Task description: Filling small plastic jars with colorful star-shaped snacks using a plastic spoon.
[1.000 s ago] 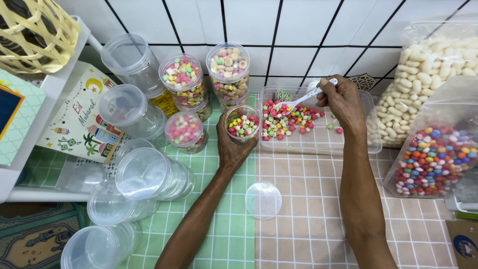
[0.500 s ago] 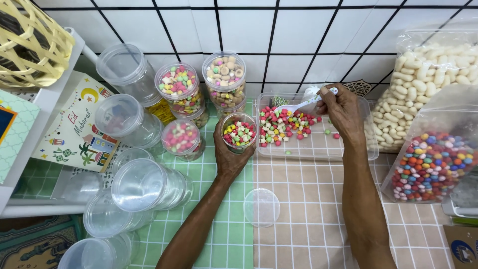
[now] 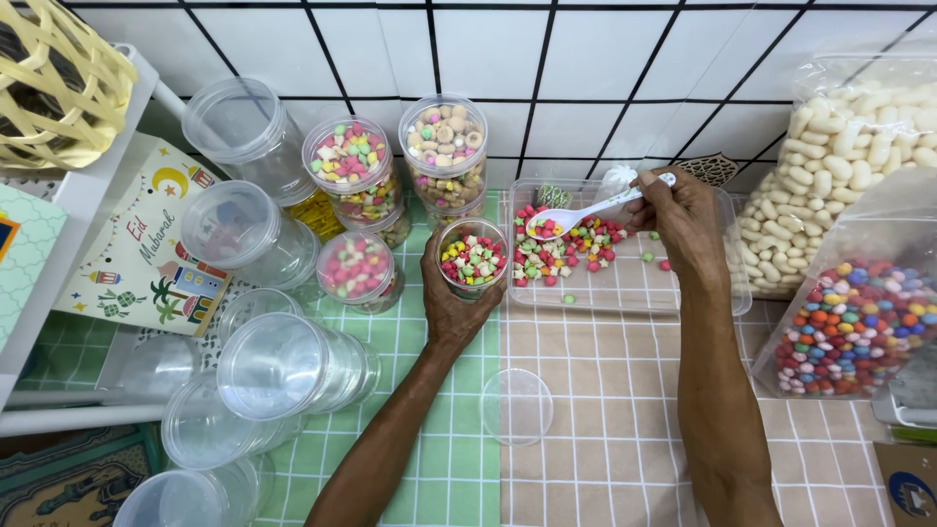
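jar: small clear jar (image 3: 472,258) part-filled with coloured candies, on the green-checked counter (image 3: 429,390), touching the clear tray (image 3: 625,293)
left hand: left hand (image 3: 451,303) grip wrapped round the jar
right hand: right hand (image 3: 683,220) grip pinching white spoon (image 3: 576,216), bowl loaded over tray candies (image 3: 561,249)
nearby: loose lid (image 3: 515,406), filled jars (image 3: 390,166), empty jars (image 3: 283,366)

White tiled wall (image 3: 586,59) with dark grout behind a checked tablecloth (image 3: 605,410).

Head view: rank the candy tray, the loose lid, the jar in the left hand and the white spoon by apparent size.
1. Clear candy tray
2. White spoon, by length
3. Loose lid and jar: openings look alike, unsure.
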